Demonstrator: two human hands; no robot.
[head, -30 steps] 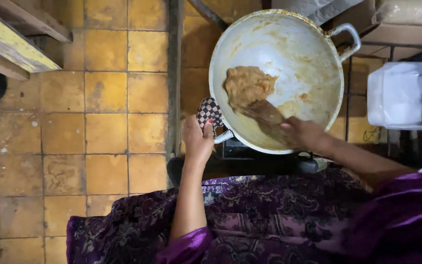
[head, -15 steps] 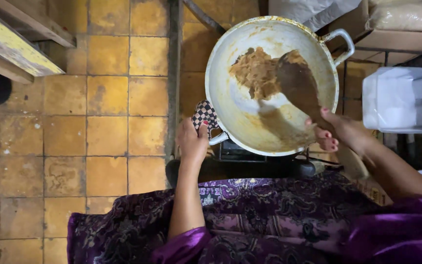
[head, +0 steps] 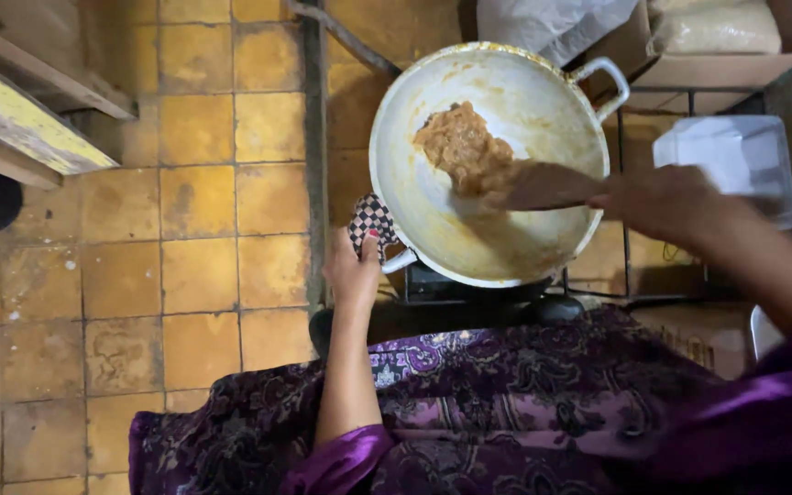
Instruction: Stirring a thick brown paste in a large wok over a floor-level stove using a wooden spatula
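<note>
At the 1 o'clock part of the view, a pale two-handled wok (head: pixel 497 247) sits on a dark burner (head: pixel 469 298). The left hand (head: pixel 355 270) is closed on a checkered cloth (head: pixel 370 220) at the wok's 7 o'clock handle. The right hand (head: pixel 666 202), at the wok's 3 o'clock rim, grips a wooden spatula (head: pixel 543 186), whose blade touches a brown mash (head: pixel 458 147) heaped near the wok's middle. At 3 o'clock of the wok, just beside it, stands a white lidded tub (head: pixel 731 160). Yellow floor tiles (head: pixel 203 266) lie at 9 o'clock.
</note>
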